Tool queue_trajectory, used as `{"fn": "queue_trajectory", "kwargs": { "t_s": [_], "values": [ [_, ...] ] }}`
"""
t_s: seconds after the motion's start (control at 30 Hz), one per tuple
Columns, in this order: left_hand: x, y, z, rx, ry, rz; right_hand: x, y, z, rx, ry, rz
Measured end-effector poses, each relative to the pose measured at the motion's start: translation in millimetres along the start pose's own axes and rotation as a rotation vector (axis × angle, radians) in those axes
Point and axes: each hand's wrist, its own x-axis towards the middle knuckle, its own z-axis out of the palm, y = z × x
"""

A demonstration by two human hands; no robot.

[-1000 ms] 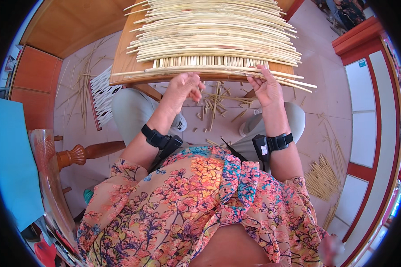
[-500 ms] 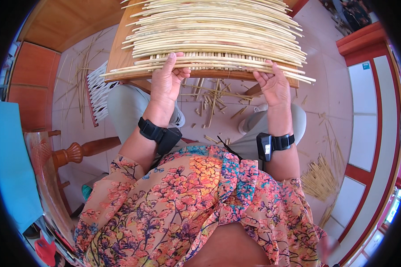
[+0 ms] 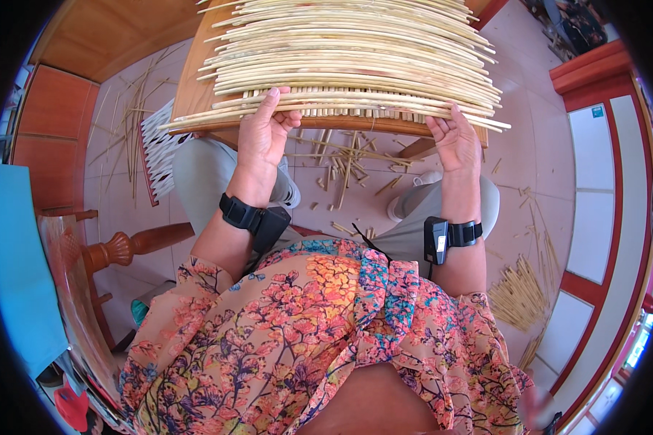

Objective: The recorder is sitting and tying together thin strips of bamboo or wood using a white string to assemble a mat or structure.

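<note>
Long, thin, pale sticks [image 3: 355,61] lie side by side across a wooden table [image 3: 199,61]. Near the table's front edge my left hand [image 3: 265,130] pinches the left part of a few front sticks [image 3: 363,99], thumb on top and fingers curled below. My right hand [image 3: 457,141] grips the same front sticks toward their right end in the same way. Between the hands, a row of short cut pieces [image 3: 341,112] shows just under and in front of these sticks. How many sticks each hand holds is hard to tell.
Short stick offcuts [image 3: 348,167] are scattered on the tiled floor between my feet. A heap of cut sticks [image 3: 519,296] lies at the right, with loose long sticks [image 3: 132,127] at the left. A turned wooden chair part [image 3: 123,248] stands by my left side, a red-and-white cabinet [image 3: 595,181] at the right.
My hands have moved slightly apart along the front sticks, the left one leftward and the right one rightward. The other sticks on the table lie as before.
</note>
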Motion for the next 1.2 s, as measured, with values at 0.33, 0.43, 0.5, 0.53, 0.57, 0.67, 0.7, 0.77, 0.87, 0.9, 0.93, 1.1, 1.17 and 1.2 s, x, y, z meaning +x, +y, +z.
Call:
{"fn": "queue_trajectory", "kwargs": {
  "t_s": [0.33,0.43,0.5,0.53,0.57,0.67,0.7,0.77,0.87,0.9,0.93,1.1,1.17,1.2],
  "values": [
    [-2,1,-7,0.018,-0.016,-0.011,-2,1,3,0.000,0.020,-0.003],
    [-2,1,-8,0.003,-0.033,-0.019,-3,0,4,-0.006,0.040,-0.014],
    [-3,2,-8,-0.007,-0.045,-0.019,-3,0,3,0.001,0.042,-0.015],
    [-3,3,-9,-0.013,-0.043,-0.029,-3,0,2,0.005,0.048,-0.015],
    [-4,2,-8,-0.019,-0.043,-0.041,-2,0,0,0.006,0.048,-0.017],
    [-7,2,-5,0.041,-0.018,-0.055,0,-1,-4,0.012,0.020,-0.014],
    [-8,2,-5,0.042,-0.018,-0.053,-1,0,-4,0.011,0.012,-0.018],
    [-12,1,-6,0.176,-0.068,-0.172,-1,0,-3,0.011,0.005,-0.024],
    [-19,-2,-8,0.316,-0.164,-0.312,-1,-1,-4,0.022,0.004,-0.036],
    [-22,-2,-7,0.316,-0.165,-0.312,-1,-1,-4,0.019,0.009,-0.033],
    [-25,-4,-4,0.398,-0.190,-0.271,-1,-1,-4,0.017,0.013,-0.029],
    [-37,-7,16,0.611,-0.222,0.002,-2,-2,-3,0.022,0.032,-0.027],
    [-42,-4,25,0.911,-0.190,0.426,-2,-1,-1,0.030,0.028,-0.022],
    [-40,-5,27,0.914,-0.183,0.429,-1,0,-2,0.028,0.025,-0.026]
  ]
}}
